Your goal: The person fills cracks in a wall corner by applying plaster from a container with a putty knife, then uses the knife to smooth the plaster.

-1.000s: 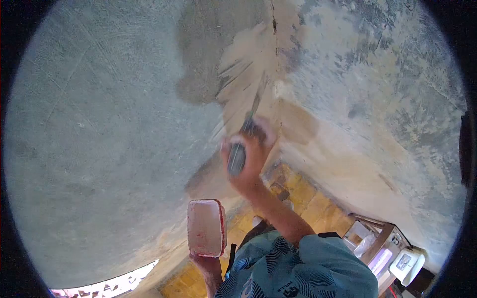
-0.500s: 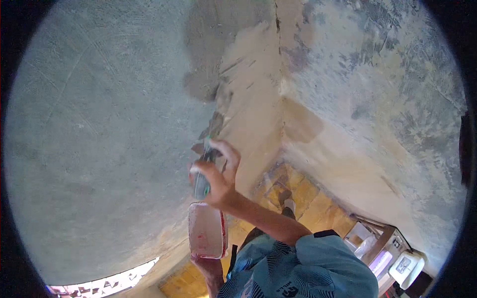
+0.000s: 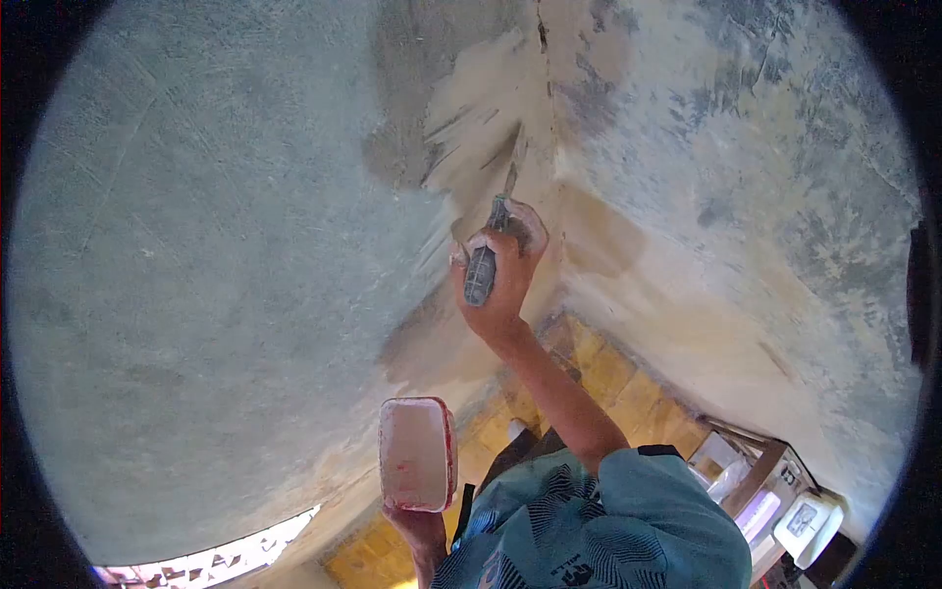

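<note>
My right hand (image 3: 507, 257) is closed round the dark handle of a putty knife (image 3: 481, 273). The thin blade points up and meets the wall (image 3: 235, 245) beside the corner, where a pale, smeared coat lies over the grey. My left hand (image 3: 417, 528) grips the lower end of a rectangular plastic tub (image 3: 414, 456) with a whitish inside and red smears along its rim. The tub is held low, apart from the wall, with its open side facing me. The fingers of my left hand are mostly hidden behind it.
A second wall (image 3: 726, 226) with patchy coating meets the first at a cracked corner line. Yellow tiles (image 3: 599, 368) cover the floor below. At lower right stands a wooden shelf (image 3: 756, 476) holding several items, with a white-framed device (image 3: 807, 525) beside it.
My right hand has moved up and to the right with the putty knife, from near the tub to the wall by the corner. The tub has stayed almost in place.
</note>
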Motion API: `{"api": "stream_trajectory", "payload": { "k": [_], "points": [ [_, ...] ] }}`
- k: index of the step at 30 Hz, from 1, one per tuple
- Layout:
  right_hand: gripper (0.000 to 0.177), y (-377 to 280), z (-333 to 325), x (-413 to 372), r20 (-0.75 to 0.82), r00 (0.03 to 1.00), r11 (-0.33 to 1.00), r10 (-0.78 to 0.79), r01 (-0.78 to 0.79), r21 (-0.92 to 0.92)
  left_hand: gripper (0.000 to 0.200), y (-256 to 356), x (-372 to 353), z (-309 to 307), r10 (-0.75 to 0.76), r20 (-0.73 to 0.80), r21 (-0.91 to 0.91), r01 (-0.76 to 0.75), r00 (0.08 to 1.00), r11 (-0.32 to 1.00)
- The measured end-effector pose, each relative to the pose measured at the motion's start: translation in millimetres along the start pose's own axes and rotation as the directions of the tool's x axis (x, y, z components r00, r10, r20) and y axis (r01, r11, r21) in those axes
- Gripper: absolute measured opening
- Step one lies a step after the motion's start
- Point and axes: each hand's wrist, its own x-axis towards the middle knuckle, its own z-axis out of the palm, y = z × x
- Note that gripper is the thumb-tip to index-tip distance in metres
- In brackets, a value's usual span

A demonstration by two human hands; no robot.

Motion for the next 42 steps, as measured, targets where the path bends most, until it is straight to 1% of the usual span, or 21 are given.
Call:
{"api": "stream_trajectory", "payload": {
  "k": [2, 4, 6, 8, 10, 13, 15, 18, 21, 23, 24, 25, 27, 28, 31, 33, 34, 36, 37, 38, 42],
  "points": [
    [0.034, -3.3, 4.1, -4.1, 0.008, 1.0, 0.999, -0.004, 0.003, 0.04, 0.057, 3.4, -7.0, 2.7, 0.014, -0.019, 0.114, -0.012, 1.0, 0.993],
    [0.038, -9.7, 8.6, -10.4, 0.034, 0.999, 0.998, 0.012, -0.014, 0.068, 0.058, 3.2, -9.0, 1.7, 0.01, -0.016, 0.066, -0.009, 1.0, 0.998],
    [0.045, -21.3, 10.2, -23.3, 0.079, 0.996, 0.995, 0.05, -0.056, 0.082, 0.06, -5.3, -6.6, -11.5, -0.01, 0.012, -0.142, 0.012, 1.0, 0.99],
    [0.047, -36.0, 8.2, -36.3, 0.135, 0.989, 0.989, 0.059, -0.076, 0.125, 0.062, -4.4, -4.1, -14.4, 0.019, -0.031, 0.107, -0.016, 0.999, 0.994],
    [0.051, -57.0, 1.5, -47.3, 0.194, 0.977, 0.971, 0.093, -0.132, 0.199, 0.064, -2.0, -4.8, -11.9, 0.046, -0.041, 0.226, -0.035, 0.998, 0.974],
    [0.05, -72.6, -11.0, -65.8, 0.253, 0.965, 0.98, 0.061, -0.106, 0.168, 0.064, 8.9, -10.0, 3.7, 0.032, -0.037, 0.14, -0.027, 0.999, 0.99],
    [0.041, -74.2, -20.9, -57.8, 0.226, 0.972, 0.987, 0.064, -0.095, 0.13, 0.064, 16.7, -11.3, 15.4, -0.034, -0.053, -0.019, 0.033, 0.998, 0.999],
    [0.028, -52.9, -28.6, -23.3, 0.131, 0.991, 0.999, 0.032, -0.034, 0.014, 0.065, 5.1, -6.2, -3.0, -0.07, -0.031, -0.119, 0.065, 0.997, 0.991],
    [0.028, -19.7, -15.5, -1.0, 0.029, 0.995, 0.993, 0.1, -0.097, -0.073, 0.066, -1.8, -5.0, -8.7, -0.051, -0.005, -0.153, 0.049, 0.999, 0.987],
    [0.036, -3.1, -7.0, 3.2, 0.028, 0.996, 0.997, 0.079, -0.079, -0.004, 0.066, -2.9, -5.0, -6.7, 0.014, -0.015, 0.034, -0.014, 1.0, 0.999],
    [0.04, 0.3, -5.4, 3.3, 0.028, 0.997, 0.997, 0.07, -0.071, 0.031, 0.066, -2.6, -5.8, -5.4, 0.012, -0.015, 0.032, -0.012, 1.0, 0.999],
    [0.041, -1.8, -5.8, 1.7, 0.058, 0.996, 0.998, 0.061, -0.062, 0.018, 0.067, -2.3, -6.5, -4.1, 0.01, -0.015, 0.031, -0.01, 1.0, 0.999],
    [0.043, -12.0, -6.2, -5.8, 0.12, 0.992, 0.999, 0.043, -0.043, -0.004, 0.068, 0.5, -9.6, -1.3, -0.061, -0.003, -0.163, 0.06, 0.998, 0.985],
    [0.044, -15.7, -1.1, -15.6, 0.075, 0.997, 0.996, 0.03, -0.036, 0.086, 0.069, -0.2, -9.8, -2.3, -0.043, -0.014, -0.105, 0.042, 0.999, 0.994],
    [0.046, -49.7, -11.4, -45.2, 0.258, 0.964, 0.984, 0.069, -0.109, 0.145, 0.061, -0.8, -10.0, -1.9, -0.007, -0.051, -0.02, 0.006, 0.999, 1.0],
    [0.048, -71.0, -21.7, -63.0, 0.318, 0.946, 0.971, 0.057, -0.127, 0.204, 0.045, 2.2, -7.5, 6.2, -0.008, -0.093, -0.085, 0.0, 0.996, 0.996],
    [0.048, -77.2, -24.6, -66.5, 0.348, 0.936, 0.963, 0.05, -0.138, 0.233, 0.044, 4.5, -8.1, 10.9, -0.015, -0.11, -0.128, 0.0, 0.994, 0.992],
    [0.045, -79.0, -31.4, -64.0, 0.298, 0.951, 0.954, 0.078, -0.158, 0.254, 0.043, 8.3, -11.2, 18.2, -0.03, -0.145, -0.216, -0.002, 0.989, 0.976],
    [0.044, -80.1, -37.3, -58.4, 0.275, 0.957, 0.949, 0.092, -0.168, 0.265, 0.044, 6.1, -10.5, 13.6, -0.015, -0.124, -0.193, -0.009, 0.992, 0.981],
    [0.036, -75.5, -44.1, -43.4, 0.274, 0.955, 0.974, 0.112, -0.16, 0.16, 0.045, 1.6, -9.2, 5.4, -0.002, -0.102, -0.172, -0.016, 0.995, 0.985],
    [0.027, -21.2, -29.2, -5.2, 0.051, 0.998, 0.999, 0.043, -0.042, -0.015, 0.049, -7.2, -10.0, 1.3, 0.113, -0.034, 0.036, -0.112, 0.993, 0.993]
  ]
}}
